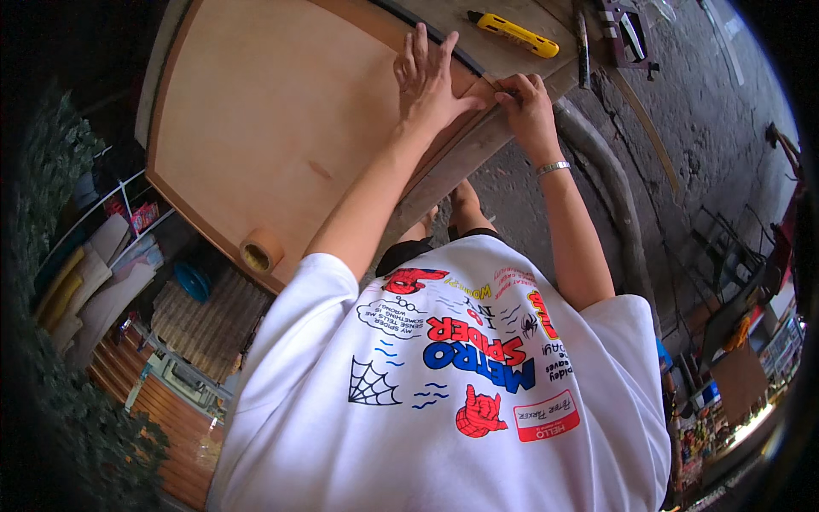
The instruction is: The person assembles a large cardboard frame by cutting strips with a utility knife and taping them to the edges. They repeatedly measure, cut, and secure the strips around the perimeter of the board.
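Observation:
A large tan board (264, 102) lies in front of me, with a brown tape border along its edges. My left hand (426, 90) rests near its right corner, fingers spread, the thumb reaching along the taped edge. Beside it, my right hand (525, 107) is closed in a pinch at that corner, by the end of a black strip (461, 58) that runs along the far edge. What the fingertips grip is hidden. A roll of brown tape (260, 250) stands on the near left part of the board.
A yellow utility knife (516, 34) lies on the wooden bench (444, 183) beyond the board. Right of it are a dark thin tool (583, 51) and a dark clamp-like device (627, 34). A thick curved pipe (610, 162) lies on the grey floor. A rack with folded cloths (107, 264) stands at left.

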Demonstrator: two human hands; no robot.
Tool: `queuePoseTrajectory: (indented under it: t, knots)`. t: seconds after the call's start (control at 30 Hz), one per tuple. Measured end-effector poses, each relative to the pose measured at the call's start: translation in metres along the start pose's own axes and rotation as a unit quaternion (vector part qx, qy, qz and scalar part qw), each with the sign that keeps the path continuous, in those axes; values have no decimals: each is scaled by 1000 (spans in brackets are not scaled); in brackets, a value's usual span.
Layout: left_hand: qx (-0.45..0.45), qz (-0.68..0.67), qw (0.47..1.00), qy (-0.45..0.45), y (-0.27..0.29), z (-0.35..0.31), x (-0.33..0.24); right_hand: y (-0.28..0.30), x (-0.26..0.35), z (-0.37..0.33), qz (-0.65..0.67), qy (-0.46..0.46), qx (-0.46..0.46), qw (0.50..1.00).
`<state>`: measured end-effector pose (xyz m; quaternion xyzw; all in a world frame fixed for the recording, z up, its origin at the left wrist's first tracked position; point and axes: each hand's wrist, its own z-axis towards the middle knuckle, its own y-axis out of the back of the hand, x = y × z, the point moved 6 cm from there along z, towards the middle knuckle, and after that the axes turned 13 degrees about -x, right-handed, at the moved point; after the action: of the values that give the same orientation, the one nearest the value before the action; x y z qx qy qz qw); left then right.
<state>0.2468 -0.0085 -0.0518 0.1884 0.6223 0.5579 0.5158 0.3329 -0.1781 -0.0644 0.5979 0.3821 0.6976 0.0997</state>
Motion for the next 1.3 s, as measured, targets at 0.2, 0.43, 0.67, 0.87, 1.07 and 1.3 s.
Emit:
queuePoseTrajectory:
  t: [0.2, 0.43, 0.67, 0.87, 1.07, 1.3]
  knots:
    - [86, 12, 994, -58, 58, -81, 65, -1, -7, 2, 51, -14, 0, 999]
    - [72, 21, 996, 46, 106, -178, 122, -5, 3, -20, -87, 45, -120, 988]
    - [-32, -6, 998, 57, 104, -200, 124, -54, 63, -119, -105, 91, -152, 979]
    - [-12, -47, 990, 132, 105, -198, 115, -2, 22, -10, -193, 66, -290, 935]
    - [29, -20, 996, 87, 70, -251, 29, -69, 63, -114, -95, 124, -161, 974]
    - [40, -47, 985, 160, 85, -282, 44, -22, 14, -32, -255, 93, -251, 929]
